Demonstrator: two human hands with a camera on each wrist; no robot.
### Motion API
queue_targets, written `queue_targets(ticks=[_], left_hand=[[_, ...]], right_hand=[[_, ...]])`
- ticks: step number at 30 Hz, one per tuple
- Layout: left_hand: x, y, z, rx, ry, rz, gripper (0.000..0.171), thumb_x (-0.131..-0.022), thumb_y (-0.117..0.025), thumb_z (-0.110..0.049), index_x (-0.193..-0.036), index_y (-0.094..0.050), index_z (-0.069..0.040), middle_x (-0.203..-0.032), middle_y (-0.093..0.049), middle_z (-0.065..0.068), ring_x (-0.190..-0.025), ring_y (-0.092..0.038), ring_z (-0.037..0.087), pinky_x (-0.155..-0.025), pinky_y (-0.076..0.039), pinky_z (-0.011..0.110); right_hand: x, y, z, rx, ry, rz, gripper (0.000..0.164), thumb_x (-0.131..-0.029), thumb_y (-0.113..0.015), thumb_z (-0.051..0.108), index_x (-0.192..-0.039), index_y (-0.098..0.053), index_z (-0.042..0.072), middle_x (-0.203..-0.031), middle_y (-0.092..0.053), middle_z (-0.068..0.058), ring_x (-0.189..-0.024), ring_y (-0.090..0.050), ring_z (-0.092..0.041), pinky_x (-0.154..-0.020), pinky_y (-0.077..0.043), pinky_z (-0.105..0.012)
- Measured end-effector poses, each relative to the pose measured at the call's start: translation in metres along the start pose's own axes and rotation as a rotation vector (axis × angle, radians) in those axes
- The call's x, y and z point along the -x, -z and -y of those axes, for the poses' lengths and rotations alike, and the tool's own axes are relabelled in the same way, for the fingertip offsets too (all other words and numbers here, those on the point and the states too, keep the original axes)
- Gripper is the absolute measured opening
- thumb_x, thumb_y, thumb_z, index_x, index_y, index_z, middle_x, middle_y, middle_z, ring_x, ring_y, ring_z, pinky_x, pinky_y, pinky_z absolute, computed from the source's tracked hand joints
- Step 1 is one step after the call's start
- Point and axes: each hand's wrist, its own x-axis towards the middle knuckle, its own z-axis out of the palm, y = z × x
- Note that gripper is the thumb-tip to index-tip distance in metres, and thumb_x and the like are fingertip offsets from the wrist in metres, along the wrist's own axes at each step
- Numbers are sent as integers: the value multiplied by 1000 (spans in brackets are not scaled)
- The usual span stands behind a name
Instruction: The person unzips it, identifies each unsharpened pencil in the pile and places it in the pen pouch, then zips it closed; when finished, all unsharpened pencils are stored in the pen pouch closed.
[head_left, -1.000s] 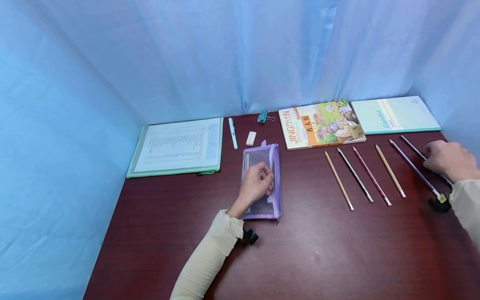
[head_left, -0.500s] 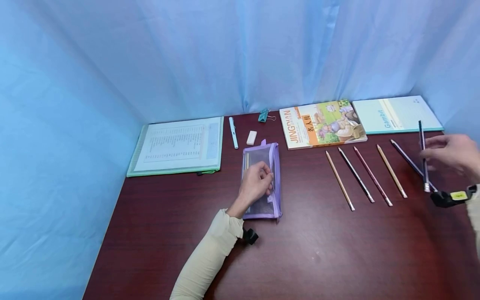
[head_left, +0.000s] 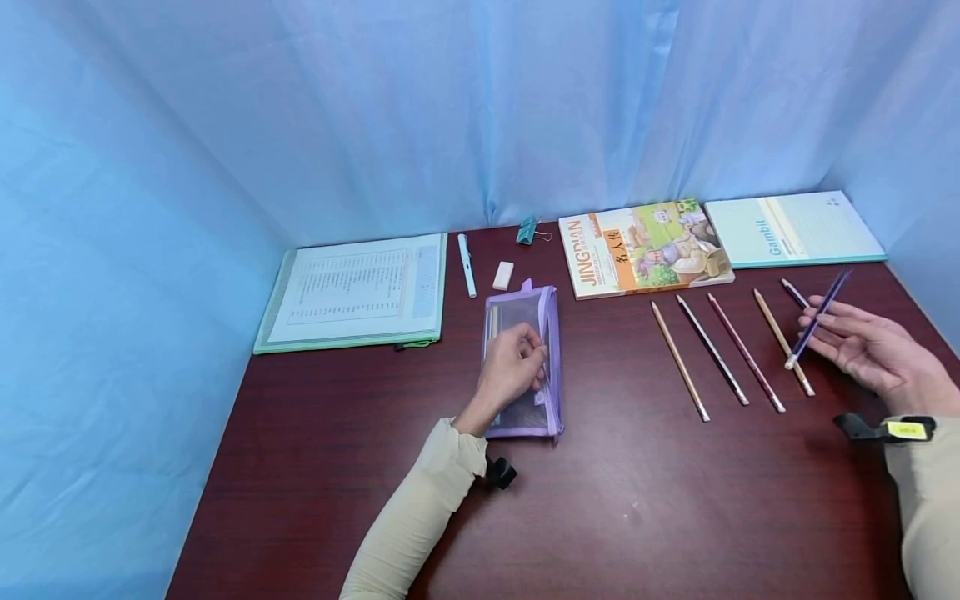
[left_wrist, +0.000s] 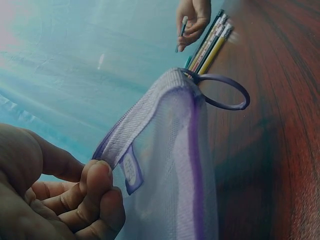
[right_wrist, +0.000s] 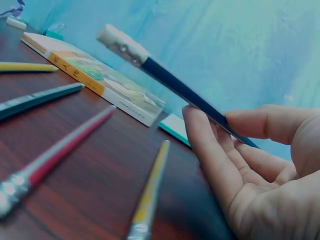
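Note:
My left hand [head_left: 513, 362] pinches the zippered edge of a purple mesh pencil case [head_left: 521, 422]. In the left wrist view, thumb and fingers grip the zipper edge of the pencil case [left_wrist: 165, 130] near a small purple label [left_wrist: 132, 172]. Above the table at the right, my right hand [head_left: 881, 354] holds a dark blue pencil [head_left: 819, 319] between thumb and fingers. In the right wrist view that pencil [right_wrist: 175, 87] is tilted, its white eraser end up and away from the palm. A purplish pencil [head_left: 793, 290] lies partly hidden behind the right hand.
Left of the right hand, several pencils [head_left: 745, 352] lie in a row. A book [head_left: 645, 250] and a pale notebook [head_left: 795, 229] lie along the back. A white eraser [head_left: 503, 276], light blue pen [head_left: 467, 267], teal binder clip [head_left: 527, 232] and document folder [head_left: 352, 292] are further left.
My right hand has lifted the dark blue pencil off the table, moved it left and turned it over the row, palm now facing up. The left hand stays on the pencil case.

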Motion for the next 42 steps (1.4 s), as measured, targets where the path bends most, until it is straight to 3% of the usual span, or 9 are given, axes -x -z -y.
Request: queue_targets(ticks=[7,13,19,25,29,33,35,42], left_hand=[[0,1,0,-4,-6,-1,8,-92,-60,-1,-85,-59,2,-60,-67,21,-37,-49,3,-38,-41,18],[0,2,0,-10,-7,-2,7,-92,-61,-1,-86,-59,2,-60,-67,21,-37,-49,2,-37,-41,18],[1,2,-1,-14,0,-4,7,-92,-61,-1,-86,-59,2,-61,-67,20,-37,-50,3,-37,-41,18],[1,2,-1,-11,2,-1,7,-92,-61,-1,-86,-59,2,-61,-68,20,-37,-50,4,-38,-42,18],[1,1,-2,2,5,2,7,-92,-61,-1,-86,-59,3,-60,-67,20,-37,-50,5,-37,-42,19],[1,0,-3,3,5,5,7,-92,-60,0,-86,-59,3,-60,-67,20,-36,-50,4,-37,-41,18],[1,0,-3,-4,3,4,6,-92,-60,0,-87,-60,3,-60,-67,20,-36,-50,3,-37,-40,18],[0,-1,-3,-14,-4,6,7,-92,-59,0,-86,-60,4,-62,-68,23,-35,-49,1,-37,-39,17]], right_hand=[[-15,-8,-17,-1,-74,203,59,-105,-5,-3,-138,-55,-6,-132,-64,-25,-122,-65,-37,-105,-51,-50],[-36,-40,-46,189,-95,240,57,-103,-9,-10,-138,-55,-3,-127,-67,-19,-116,-68,-31,-100,-56,-45],[-67,-77,-83,480,-166,214,51,-104,-24,-11,-135,-60,7,-116,-72,-8,-104,-72,-19,-87,-61,-35],[-103,-103,-121,682,-299,179,42,-103,-39,-6,-129,-65,14,-108,-74,-2,-95,-73,-14,-80,-62,-32],[-127,-113,-146,735,-379,165,38,-101,-46,-4,-137,-53,4,-104,-75,-5,-92,-73,-15,-78,-62,-34],[-148,-121,-166,776,-435,125,55,-99,-49,-3,-149,-27,-13,-102,-76,-6,-88,-72,-12,-77,-63,-32],[-157,-125,-172,802,-439,80,61,-99,-49,-3,-150,-19,-17,-100,-77,-5,-87,-72,-11,-76,-62,-31],[-171,-143,-190,904,-341,-81,60,-99,-49,-3,-152,-22,-11,-92,-76,4,-86,-73,-8,-76,-61,-29]])
